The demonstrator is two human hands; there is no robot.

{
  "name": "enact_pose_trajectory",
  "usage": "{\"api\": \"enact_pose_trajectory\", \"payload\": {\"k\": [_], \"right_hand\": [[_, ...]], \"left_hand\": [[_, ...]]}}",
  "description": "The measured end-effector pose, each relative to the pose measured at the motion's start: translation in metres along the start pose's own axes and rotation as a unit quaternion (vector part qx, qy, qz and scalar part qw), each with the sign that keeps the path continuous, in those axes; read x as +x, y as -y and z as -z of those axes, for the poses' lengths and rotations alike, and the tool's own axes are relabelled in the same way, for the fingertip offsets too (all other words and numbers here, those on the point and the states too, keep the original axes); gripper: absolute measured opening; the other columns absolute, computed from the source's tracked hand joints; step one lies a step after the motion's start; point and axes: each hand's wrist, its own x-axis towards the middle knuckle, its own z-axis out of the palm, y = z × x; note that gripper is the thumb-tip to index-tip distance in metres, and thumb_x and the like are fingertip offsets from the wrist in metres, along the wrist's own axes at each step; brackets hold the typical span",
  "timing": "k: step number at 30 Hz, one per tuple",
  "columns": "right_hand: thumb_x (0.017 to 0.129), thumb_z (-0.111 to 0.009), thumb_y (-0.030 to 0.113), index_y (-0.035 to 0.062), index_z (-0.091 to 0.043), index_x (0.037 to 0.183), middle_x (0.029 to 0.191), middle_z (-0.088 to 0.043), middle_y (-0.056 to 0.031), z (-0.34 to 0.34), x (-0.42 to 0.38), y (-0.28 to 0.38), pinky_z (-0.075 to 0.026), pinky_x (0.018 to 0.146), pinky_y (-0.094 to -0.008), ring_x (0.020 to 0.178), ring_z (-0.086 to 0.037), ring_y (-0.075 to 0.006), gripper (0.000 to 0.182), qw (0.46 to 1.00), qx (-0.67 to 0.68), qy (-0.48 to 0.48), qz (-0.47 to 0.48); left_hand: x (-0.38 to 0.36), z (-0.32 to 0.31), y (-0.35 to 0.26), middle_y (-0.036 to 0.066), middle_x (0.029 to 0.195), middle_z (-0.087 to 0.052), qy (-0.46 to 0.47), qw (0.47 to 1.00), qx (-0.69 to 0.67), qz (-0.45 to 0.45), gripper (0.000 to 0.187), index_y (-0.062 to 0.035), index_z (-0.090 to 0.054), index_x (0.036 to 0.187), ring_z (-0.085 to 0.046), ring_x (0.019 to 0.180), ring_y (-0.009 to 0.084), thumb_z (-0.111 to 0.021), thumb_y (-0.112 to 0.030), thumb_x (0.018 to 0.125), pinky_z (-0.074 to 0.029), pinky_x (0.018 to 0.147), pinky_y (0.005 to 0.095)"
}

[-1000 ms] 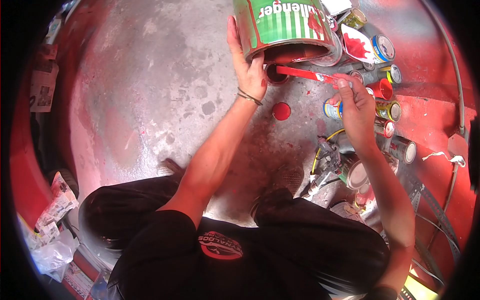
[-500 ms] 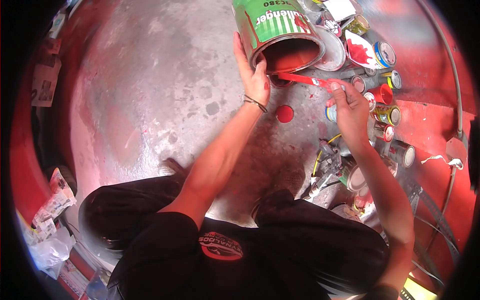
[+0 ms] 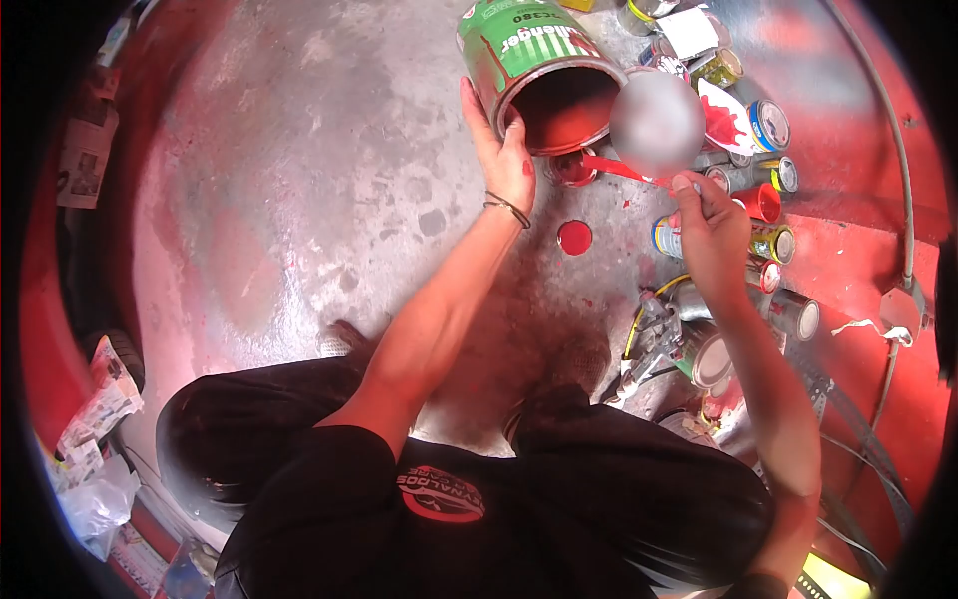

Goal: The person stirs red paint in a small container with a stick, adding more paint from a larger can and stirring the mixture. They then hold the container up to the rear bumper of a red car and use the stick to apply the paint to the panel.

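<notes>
My left hand (image 3: pixel 506 165) grips the rim and side of a large green paint can (image 3: pixel 529 45), tilted with its mouth toward me and red paint coating the inside. Below its lip stands a small container (image 3: pixel 574 170) with red inside, partly hidden by the can. Closed around the end of a red-coated stirring stick (image 3: pixel 624 170) is my right hand (image 3: pixel 714 225). The stick's far tip is at the small container's edge. A round red disc or paint spot (image 3: pixel 575 238) lies on the floor nearer me.
A blurred round pale shape (image 3: pixel 657 122) is beside the can's mouth. Several paint tins (image 3: pixel 768 125) and a red cup (image 3: pixel 763 203) line the right side. A spray gun (image 3: pixel 654 329) with a yellow hose lies near my right forearm. Newspaper (image 3: pixel 105 399) lies far left.
The can has shifted slightly left, and more of the small container shows beneath it. My right hand and the stick have moved a little right and toward me, away from the can's lip.
</notes>
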Motion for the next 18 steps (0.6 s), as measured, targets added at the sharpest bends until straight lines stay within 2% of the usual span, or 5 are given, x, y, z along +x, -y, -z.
{"api": "enact_pose_trajectory", "payload": {"k": [5, 11, 12, 15, 18], "right_hand": [[0.109, -0.072, 0.020, 0.0045, -0.081, 0.120, 0.091, -0.077, -0.0051, -0.019, 0.009, 0.002, -0.053, 0.069, -0.0304, 0.072, -0.070, -0.0135, 0.022, 0.998, -0.004, 0.000, 0.061], [0.102, -0.076, 0.018, 0.0114, -0.080, 0.112, 0.102, -0.078, -0.0078, -0.035, 0.028, 0.003, -0.051, 0.094, -0.0429, 0.088, -0.072, -0.0306, 0.012, 0.919, -0.218, 0.021, 0.327], [0.102, -0.076, 0.018, 0.0118, -0.080, 0.111, 0.101, -0.077, -0.0069, -0.039, 0.030, 0.003, -0.051, 0.094, -0.0431, 0.089, -0.072, -0.0302, 0.012, 0.907, -0.236, 0.029, 0.348], [0.101, -0.076, 0.017, 0.0116, -0.079, 0.111, 0.101, -0.076, -0.0053, -0.052, 0.040, -0.001, -0.050, 0.095, -0.0433, 0.093, -0.071, -0.0296, 0.012, 0.861, -0.300, 0.055, 0.407], [0.100, -0.077, 0.016, 0.0093, -0.079, 0.111, 0.103, -0.076, -0.0062, -0.063, 0.049, -0.006, -0.051, 0.094, -0.0431, 0.099, -0.068, -0.0306, 0.013, 0.820, -0.361, 0.087, 0.435]], "left_hand": [[0.011, -0.005, -0.002, 0.017, 0.185, -0.015, -0.049, 0.994, -0.044, 0.087, 0.090, -0.0048, -0.003, 0.179, -0.022, 0.168, 0.0280, -0.060, -0.005, 0.109, -0.020, 0.135, 0.0388], [0.053, -0.019, -0.018, 0.022, 0.169, -0.039, -0.054, 0.978, 0.034, 0.200, 0.108, -0.0046, 0.004, 0.176, -0.048, 0.150, 0.0341, -0.073, -0.036, 0.107, -0.047, 0.118, 0.0558], [0.069, -0.021, -0.017, 0.024, 0.161, -0.046, -0.041, 0.969, 0.039, 0.240, 0.112, -0.0023, 0.005, 0.174, -0.065, 0.129, 0.0378, -0.074, -0.041, 0.105, -0.054, 0.106, 0.0596], [0.109, -0.048, -0.045, 0.023, 0.153, -0.055, -0.024, 0.935, 0.039, 0.352, 0.101, -0.0007, -0.011, 0.174, -0.073, 0.113, 0.0393, -0.073, -0.041, 0.105, -0.056, 0.106, 0.0554], [0.180, -0.055, 0.018, 0.021, 0.115, -0.071, 0.068, 0.907, 0.074, 0.409, 0.069, -0.0009, -0.058, 0.132, -0.074, 0.085, 0.0380, -0.065, -0.064, 0.104, -0.059, 0.078, 0.0535]]}}
